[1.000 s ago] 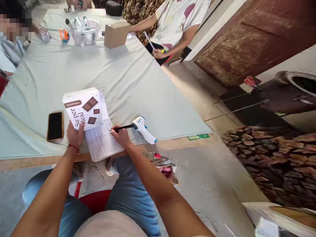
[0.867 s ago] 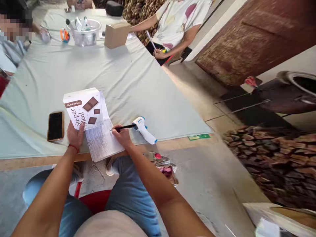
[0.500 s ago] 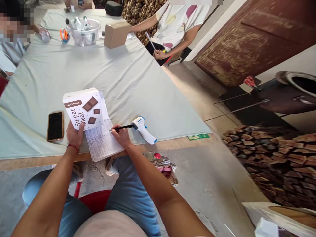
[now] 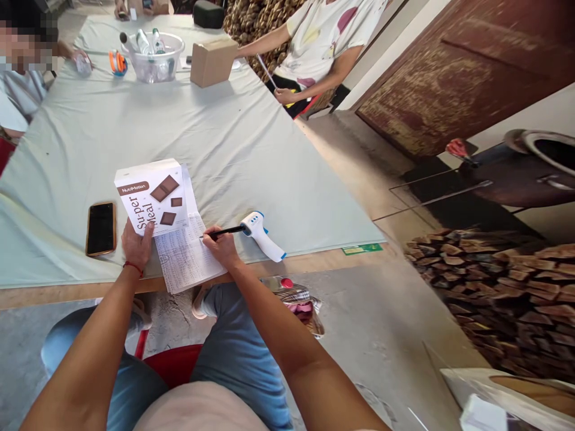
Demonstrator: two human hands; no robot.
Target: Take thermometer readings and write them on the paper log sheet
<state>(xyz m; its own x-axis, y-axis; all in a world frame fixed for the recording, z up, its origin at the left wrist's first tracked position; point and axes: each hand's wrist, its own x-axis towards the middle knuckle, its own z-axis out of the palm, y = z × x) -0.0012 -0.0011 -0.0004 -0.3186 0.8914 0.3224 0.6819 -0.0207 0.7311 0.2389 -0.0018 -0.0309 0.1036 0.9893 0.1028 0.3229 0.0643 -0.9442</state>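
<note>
My left hand [image 4: 138, 244] is closed on the lower edge of a white box [image 4: 153, 197] printed "NutriMotion Su-per Meal", thumb on its front face. The box stands tilted over the upper part of some handwritten paper sheets [image 4: 186, 257], which overhang the table's near edge. A black pen [image 4: 229, 231] is pinched in my right hand [image 4: 220, 246], its tip touching or just above the top sheet. Beside the pen's back end lies a white and blue infrared thermometer [image 4: 263, 236]. Left of my left hand, a dark-screened phone [image 4: 101, 228] lies flat.
On the cloth-covered table [image 4: 269, 161], a brown carton [image 4: 213, 61], a clear plastic basket [image 4: 155, 69] of bottles and an orange-blue tape roll [image 4: 117, 63] stand farther off. One person [image 4: 323, 54] sits at the right side, another [image 4: 22, 90] at the left. Firewood [image 4: 503, 287] is stacked at right.
The seated person at the right has shifted the hand holding a white stick-like thing slightly left. The person at the left has moved a little. My hands, box and pen stay in place.
</note>
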